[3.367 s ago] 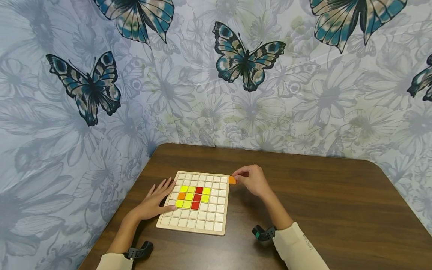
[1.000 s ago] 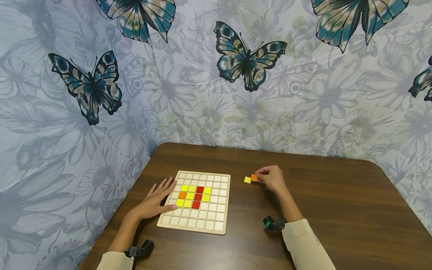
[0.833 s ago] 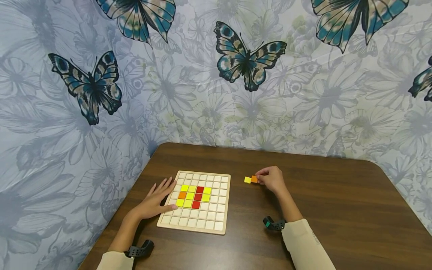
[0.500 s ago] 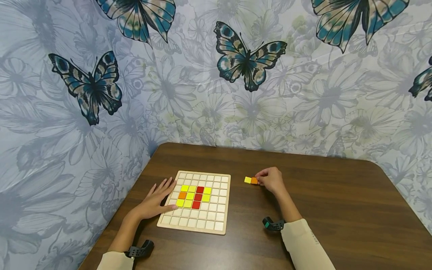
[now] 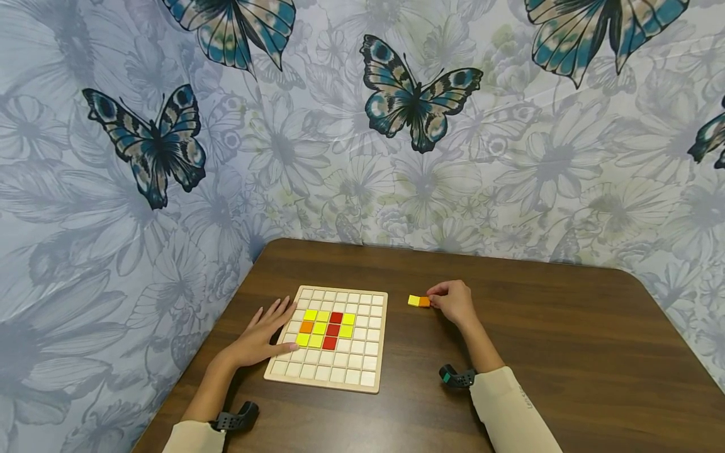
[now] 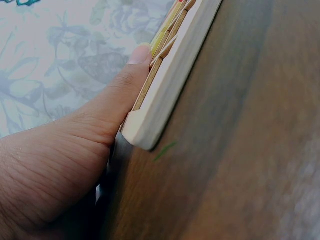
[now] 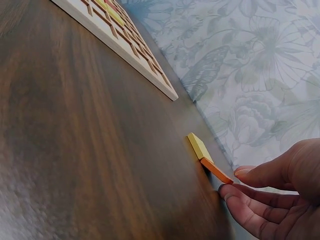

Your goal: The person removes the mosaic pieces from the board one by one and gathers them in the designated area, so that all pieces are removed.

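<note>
A square wooden board (image 5: 321,374) with a grid of pale tiles lies on the table. Yellow, red and orange tiles form a coloured patch in its left middle. My left hand (image 5: 258,338) rests on the board's left edge, fingers spread and fairly straight, the thumb over the rim; the left wrist view shows the thumb (image 6: 140,56) on that edge. Right of the board, my right hand (image 5: 456,304) pinches an orange tile (image 7: 216,170) by its near end, between thumb and fingertips. That tile touches a yellow tile (image 7: 199,146) lying on the table, and looks slightly tilted.
Brown wooden table top (image 5: 544,340) extends to the right and in front of the board. A wall covering (image 5: 317,189) with butterflies and flowers stands right behind the table. Black straps (image 5: 459,376) with cameras sit on both wrists.
My right hand carried the orange tile rightward from the board's corner to beside the yellow tile. Over the last second the orange tile came down against it, and both slid slightly left. The left hand stayed.
</note>
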Motion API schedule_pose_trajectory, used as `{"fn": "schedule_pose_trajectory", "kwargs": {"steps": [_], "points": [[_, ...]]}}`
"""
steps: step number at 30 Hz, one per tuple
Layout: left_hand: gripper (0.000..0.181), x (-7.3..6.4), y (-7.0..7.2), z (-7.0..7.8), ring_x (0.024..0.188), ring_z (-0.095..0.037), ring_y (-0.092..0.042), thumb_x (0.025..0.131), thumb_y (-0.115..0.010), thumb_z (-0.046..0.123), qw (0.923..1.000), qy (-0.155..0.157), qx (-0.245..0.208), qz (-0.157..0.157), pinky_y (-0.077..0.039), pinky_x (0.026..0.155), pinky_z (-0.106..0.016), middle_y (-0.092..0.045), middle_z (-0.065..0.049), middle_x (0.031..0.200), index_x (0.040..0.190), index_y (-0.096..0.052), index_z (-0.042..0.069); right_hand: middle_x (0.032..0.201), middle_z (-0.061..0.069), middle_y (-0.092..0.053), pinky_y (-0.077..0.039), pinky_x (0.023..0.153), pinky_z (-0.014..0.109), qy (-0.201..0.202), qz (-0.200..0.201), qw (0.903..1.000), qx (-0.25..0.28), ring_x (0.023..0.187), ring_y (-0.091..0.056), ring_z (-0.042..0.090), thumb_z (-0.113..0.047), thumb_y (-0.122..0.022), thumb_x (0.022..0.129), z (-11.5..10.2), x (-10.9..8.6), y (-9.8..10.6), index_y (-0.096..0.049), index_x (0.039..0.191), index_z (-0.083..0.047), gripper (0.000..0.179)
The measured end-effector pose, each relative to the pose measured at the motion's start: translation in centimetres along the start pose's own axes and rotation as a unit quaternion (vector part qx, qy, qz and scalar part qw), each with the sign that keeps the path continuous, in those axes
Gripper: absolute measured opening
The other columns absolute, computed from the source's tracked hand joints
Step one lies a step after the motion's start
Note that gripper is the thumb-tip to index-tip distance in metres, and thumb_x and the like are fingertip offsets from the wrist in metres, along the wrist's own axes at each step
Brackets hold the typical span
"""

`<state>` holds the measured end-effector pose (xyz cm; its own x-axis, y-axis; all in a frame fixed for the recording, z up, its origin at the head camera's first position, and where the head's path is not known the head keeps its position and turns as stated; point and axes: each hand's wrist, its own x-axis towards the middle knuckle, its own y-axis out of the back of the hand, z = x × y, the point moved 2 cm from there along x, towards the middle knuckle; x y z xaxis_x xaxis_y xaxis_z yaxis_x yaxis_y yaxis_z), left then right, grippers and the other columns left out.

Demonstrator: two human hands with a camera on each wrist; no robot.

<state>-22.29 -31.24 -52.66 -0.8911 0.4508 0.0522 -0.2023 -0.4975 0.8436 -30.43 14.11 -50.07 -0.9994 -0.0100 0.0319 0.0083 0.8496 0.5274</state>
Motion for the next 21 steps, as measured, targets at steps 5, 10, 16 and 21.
{"fn": "schedule_pose_trajectory", "kwargs": {"steps": [5, 10, 16, 21], "points": [[0.095, 0.0, -0.1, 0.1, 0.152, -0.05, -0.007, 0.093, -0.071, 0.046, 1.0, -0.007, -0.001, 0.005, 0.003, 0.112, -0.074, -0.014, -0.025, 0.166, 0.162, -0.021, 0.004, 0.085, 0.01, -0.075, -0.053, 0.063, 0.022, 0.005, 0.007, 0.9998, -0.017, 0.072, -0.067, 0.015, -0.001, -0.075, 0.089, 0.0, -0.1, 0.1, -0.079, 0.092, 0.002, 0.006], [0.095, 0.0, -0.1, 0.1, 0.152, -0.05, -0.007, 0.094, -0.07, 0.047, 1.0, -0.008, 0.003, 0.004, 0.003, 0.112, -0.074, -0.013, -0.025, 0.166, 0.162, -0.02, 0.004, 0.086, 0.01, -0.075, -0.053, 0.065, 0.022, 0.003, 0.007, 0.9998, -0.017, 0.074, -0.066, 0.015, -0.001, -0.074, 0.09, -0.2, -0.2, 0.1, -0.079, 0.094, 0.002, 0.007], [0.094, -0.1, 0.0, -0.1, 0.151, -0.051, -0.007, 0.093, -0.072, 0.044, 0.9999, -0.01, -0.005, 0.01, 0.003, 0.112, -0.074, -0.014, -0.026, 0.166, 0.162, -0.021, 0.003, 0.084, 0.009, -0.074, -0.054, 0.061, 0.024, 0.038, 0.007, 0.9991, -0.02, 0.068, -0.065, 0.014, -0.005, -0.074, 0.092, -1.6, -0.4, 0.0, -0.079, 0.095, 0.001, 0.009], [0.095, 0.1, 0.0, -0.1, 0.152, -0.049, -0.006, 0.093, -0.071, 0.046, 1.0, -0.006, -0.002, 0.004, 0.004, 0.112, -0.074, -0.013, -0.024, 0.167, 0.162, -0.02, 0.006, 0.082, 0.009, -0.074, -0.052, 0.058, 0.025, 0.078, -0.002, 0.9967, -0.023, 0.068, -0.066, 0.021, -0.008, -0.074, 0.092, -3.5, -0.9, -0.5, -0.079, 0.093, -0.001, 0.008]]}}
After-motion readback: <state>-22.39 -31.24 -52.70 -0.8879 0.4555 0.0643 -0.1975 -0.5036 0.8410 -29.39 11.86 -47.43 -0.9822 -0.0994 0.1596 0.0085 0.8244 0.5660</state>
